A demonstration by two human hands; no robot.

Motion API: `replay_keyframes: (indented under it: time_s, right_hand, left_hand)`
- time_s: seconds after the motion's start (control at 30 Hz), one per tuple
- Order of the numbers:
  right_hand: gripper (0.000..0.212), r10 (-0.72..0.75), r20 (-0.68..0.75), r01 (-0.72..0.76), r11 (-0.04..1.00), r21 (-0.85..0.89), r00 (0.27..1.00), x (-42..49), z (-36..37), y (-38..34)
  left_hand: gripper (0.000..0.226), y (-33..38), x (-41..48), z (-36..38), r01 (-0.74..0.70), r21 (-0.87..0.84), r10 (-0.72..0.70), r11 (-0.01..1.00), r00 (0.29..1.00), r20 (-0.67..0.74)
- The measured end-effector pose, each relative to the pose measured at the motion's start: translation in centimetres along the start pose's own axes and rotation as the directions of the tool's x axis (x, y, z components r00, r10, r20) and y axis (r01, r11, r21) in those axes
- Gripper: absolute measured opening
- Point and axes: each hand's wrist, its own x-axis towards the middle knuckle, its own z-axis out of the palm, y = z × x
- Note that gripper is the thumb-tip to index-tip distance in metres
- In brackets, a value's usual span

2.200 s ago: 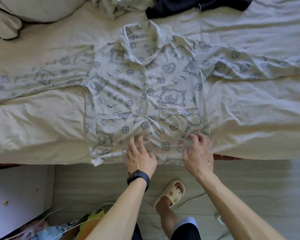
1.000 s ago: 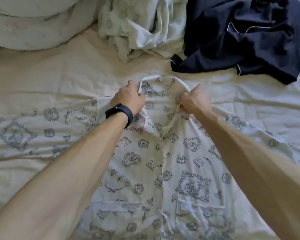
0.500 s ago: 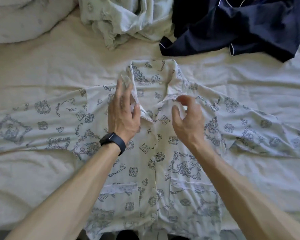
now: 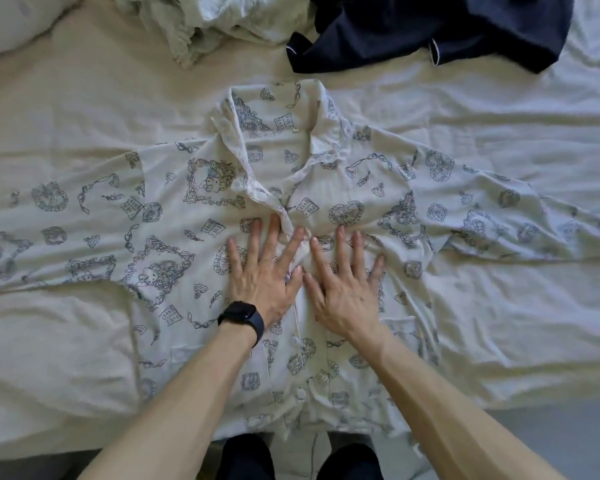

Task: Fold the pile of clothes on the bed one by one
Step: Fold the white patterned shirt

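Note:
A pale printed pyjama shirt [image 4: 194, 237] lies face up on the bed, buttoned, collar toward the far side and both sleeves spread out left and right. My left hand [image 4: 262, 271], with a dark watch on the wrist, presses flat on the chest just left of the button line. Beside it my right hand [image 4: 343, 278] lies flat with spread fingers just right of the button line. Neither hand grips the cloth. The shirt's hem hangs over the near bed edge.
Beyond the collar lie a crumpled pale green garment [image 4: 201, 22] and a dark navy garment [image 4: 447, 26] with white piping. A pillow [image 4: 11, 19] sits at the far left. The cream bed sheet [image 4: 49, 358] is wrinkled; the floor shows at the bottom right.
Both hands left the collar, came back toward me down the shirt front and flattened side by side on the chest. The right hand's curled fingers have straightened.

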Motion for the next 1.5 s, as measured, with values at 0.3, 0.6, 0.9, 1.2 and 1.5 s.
replay_keyframes:
  time_s: [0.3,0.6,0.9,1.2,1.5]
  right_hand:
    - [0.036,0.534,-0.051,-0.232,0.448,0.863,0.844,-4.2,-9.9,10.8]
    - [0.038,0.883,0.326,-0.166,-0.285,0.944,0.337,-3.7,-13.3,37.6]
    - [0.082,0.464,-0.021,-0.353,0.702,0.618,0.885,-2.6,-16.8,47.9]
    - [0.032,0.462,-0.076,-0.239,0.583,0.776,0.884,-3.7,-21.3,53.5]
    - [0.055,0.710,0.190,-0.403,0.143,0.904,0.678,-1.3,-18.2,55.6]
  left_hand:
    - [0.072,6.6,-1.5,-3.4,0.106,-0.116,-0.109,0.988,0.994,-0.020]
    - [0.071,26.3,5.3,-4.7,-0.200,0.002,0.199,0.980,0.974,0.104]
    - [0.071,41.2,13.0,-6.9,-0.309,0.014,0.306,0.951,0.947,0.092]
    - [0.017,46.9,18.4,-10.3,-0.247,-0.213,0.255,0.945,0.967,0.011]
    - [0.037,46.0,18.9,-9.9,-0.127,-0.189,0.071,0.974,0.957,-0.281]
